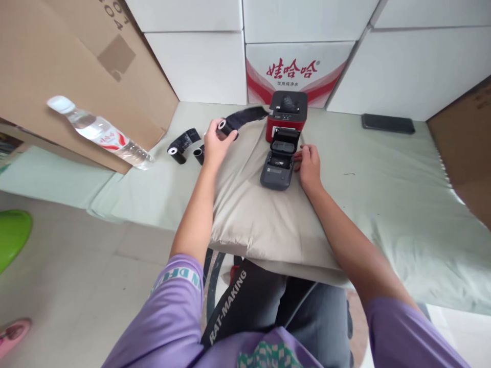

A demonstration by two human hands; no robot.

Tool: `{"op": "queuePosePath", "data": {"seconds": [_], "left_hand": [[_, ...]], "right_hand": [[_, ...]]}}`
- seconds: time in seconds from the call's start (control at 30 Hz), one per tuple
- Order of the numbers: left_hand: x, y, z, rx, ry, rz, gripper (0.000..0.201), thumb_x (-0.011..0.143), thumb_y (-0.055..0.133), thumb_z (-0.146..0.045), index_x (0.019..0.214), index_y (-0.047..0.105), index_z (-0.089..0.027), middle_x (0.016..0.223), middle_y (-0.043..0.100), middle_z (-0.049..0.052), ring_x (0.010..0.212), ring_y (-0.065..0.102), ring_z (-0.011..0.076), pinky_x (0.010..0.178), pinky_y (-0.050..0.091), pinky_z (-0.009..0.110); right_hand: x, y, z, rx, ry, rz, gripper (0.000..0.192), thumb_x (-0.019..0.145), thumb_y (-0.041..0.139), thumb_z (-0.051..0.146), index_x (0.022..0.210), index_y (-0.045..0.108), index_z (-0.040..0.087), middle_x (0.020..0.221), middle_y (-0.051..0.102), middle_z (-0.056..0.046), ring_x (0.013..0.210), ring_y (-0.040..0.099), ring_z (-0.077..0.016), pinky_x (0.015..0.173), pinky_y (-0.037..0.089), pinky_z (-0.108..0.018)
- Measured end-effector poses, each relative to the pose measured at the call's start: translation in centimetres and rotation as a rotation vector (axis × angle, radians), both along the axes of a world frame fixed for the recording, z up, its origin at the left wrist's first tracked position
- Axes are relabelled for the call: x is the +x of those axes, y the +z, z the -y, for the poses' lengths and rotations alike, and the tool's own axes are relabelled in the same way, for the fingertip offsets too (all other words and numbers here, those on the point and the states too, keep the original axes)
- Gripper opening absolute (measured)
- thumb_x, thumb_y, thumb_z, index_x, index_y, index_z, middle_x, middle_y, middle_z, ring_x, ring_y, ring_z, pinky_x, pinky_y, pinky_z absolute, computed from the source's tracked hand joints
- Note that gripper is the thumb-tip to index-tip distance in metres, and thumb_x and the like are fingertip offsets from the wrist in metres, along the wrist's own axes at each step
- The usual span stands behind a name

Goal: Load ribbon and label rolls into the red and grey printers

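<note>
The left hand (215, 145) pinches a black ribbon roll (226, 127), its ribbon trailing toward the red printer (286, 120) at 12 o'clock. The right hand (309, 163), fingers curled, touches the open grey printer (278, 163); its bay looks unloaded. 2 spare rolls (184, 148) lie at 10 o'clock.

Open cloth lies right of the grey printer (276, 166); the red printer (287, 115) blocks behind, rolls (184, 145) crowd left.

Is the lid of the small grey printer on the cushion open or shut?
Open: the grey printer's lid is tilted up at the back, exposing the paper bay beside the right hand.
</note>
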State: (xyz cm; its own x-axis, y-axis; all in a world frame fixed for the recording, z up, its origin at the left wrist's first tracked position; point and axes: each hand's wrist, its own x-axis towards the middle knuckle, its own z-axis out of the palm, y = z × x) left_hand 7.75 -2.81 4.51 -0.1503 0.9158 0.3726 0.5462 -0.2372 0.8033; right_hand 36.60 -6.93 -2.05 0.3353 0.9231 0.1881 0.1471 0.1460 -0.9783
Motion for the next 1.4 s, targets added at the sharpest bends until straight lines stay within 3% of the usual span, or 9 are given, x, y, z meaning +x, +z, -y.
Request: {"op": "queuePosePath", "data": {"seconds": [0.1,0.27,0.57,0.7,0.83,1.0,1.1,1.27,1.4], "left_hand": [[0.1,-0.7,0.9,-0.076,0.18,-0.106,0.037,0.091,0.078,-0.042,0.119,0.065,-0.023,0.129,0.074,0.012,0.136,0.065,0.0333,0.115,0.053,0.051],[1.4,0.8,2.5,-0.155,0.331,-0.318,0.033,0.086,0.082,-0.041,0.11,0.069,-0.022,0.165,0.05,0.021,0.167,0.023,0.0474,0.126,0.035,0.068],[2.0,0.5,2.6,-0.152,0.291,-0.248,0.037,0.082,0.085,-0.053,0.102,0.075,-0.024,0.175,0.037,0.016,0.171,0.003,0.0502,0.122,0.033,0.077],[0.1,2.2,3.1,-0.062,0.42,-0.269,0.026,0.088,0.081,-0.049,0.095,0.076,-0.025,0.17,0.045,0.013,0.167,0.017,0.0485,0.128,0.027,0.074],[-4.3,3.0,4.2,0.003,0.634,-0.187,0.019,0.095,0.07,-0.034,0.111,0.075,-0.025,0.144,0.065,0.011,0.144,0.058,0.0361,0.129,0.038,0.064],[-7.6,-0.5,5.2,-0.23,0.467,-0.164,0.047,0.08,0.082,-0.03,0.125,0.068,-0.026,0.126,0.079,0.008,0.118,0.074,0.0289,0.114,0.056,0.049],[-7.3,-1.6,5.1,-0.27,0.422,-0.258,0.032,0.081,0.076,-0.022,0.114,0.073,-0.024,0.121,0.081,0.009,0.121,0.075,0.0331,0.114,0.056,0.052],[-5.8,1.6,5.1,-0.014,0.457,-0.165,0.033,0.092,0.067,-0.024,0.124,0.07,-0.024,0.131,0.078,0.009,0.132,0.071,0.029,0.119,0.056,0.047],[-3.0,5.1,5.6,0.001,0.194,0.068,0.049,0.1,0.066,-0.049,0.147,0.053,-0.042,0.148,0.068,0.002,0.137,0.067,0.0255,0.103,0.067,0.042]], "right_hand": [[0.0,0.0,-0.1,-0.001,-0.008,0.004,0.067,0.087,0.049,0.092,0.1,0.056,0.027,0.087,0.065,-0.004,0.078,0.067,-0.0201,0.049,0.044,-0.029],[0.1,-0.1,-0.2,-0.004,-0.008,0.002,0.067,0.087,0.05,0.092,0.101,0.057,0.027,0.088,0.065,-0.005,0.079,0.067,-0.0211,0.049,0.044,-0.029],[0.1,0.0,-0.2,0.006,-0.011,-0.016,0.072,0.082,0.052,0.097,0.098,0.058,0.027,0.086,0.066,-0.005,0.076,0.066,-0.0211,0.048,0.043,-0.029],[0.1,0.0,-0.2,0.007,-0.017,-0.034,0.073,0.081,0.053,0.097,0.098,0.059,0.026,0.086,0.066,-0.006,0.077,0.066,-0.0213,0.047,0.042,-0.029],[0.3,-0.4,-0.5,0.028,-0.028,-0.04,0.071,0.081,0.054,0.096,0.096,0.059,0.026,0.085,0.066,-0.004,0.073,0.065,-0.0197,0.047,0.042,-0.029],[0.3,-0.6,-0.7,0.019,-0.017,-0.038,0.074,0.079,0.054,0.098,0.096,0.06,0.027,0.086,0.067,-0.005,0.074,0.066,-0.02,0.048,0.044,-0.029],[0.2,-0.3,-0.5,0.018,-0.019,-0.034,0.077,0.077,0.052,0.101,0.095,0.058,0.027,0.087,0.066,-0.005,0.075,0.066,-0.0205,0.047,0.044,-0.029],[-0.1,0.2,-0.1,0.003,-0.015,-0.034,0.08,0.076,0.047,0.104,0.095,0.057,0.027,0.086,0.066,-0.005,0.075,0.067,-0.0213,0.046,0.043,-0.029],[-0.1,-0.1,-0.2,0.019,-0.012,-0.014,0.08,0.079,0.044,0.104,0.094,0.058,0.027,0.087,0.066,-0.005,0.075,0.067,-0.0207,0.049,0.046,-0.031]]}}
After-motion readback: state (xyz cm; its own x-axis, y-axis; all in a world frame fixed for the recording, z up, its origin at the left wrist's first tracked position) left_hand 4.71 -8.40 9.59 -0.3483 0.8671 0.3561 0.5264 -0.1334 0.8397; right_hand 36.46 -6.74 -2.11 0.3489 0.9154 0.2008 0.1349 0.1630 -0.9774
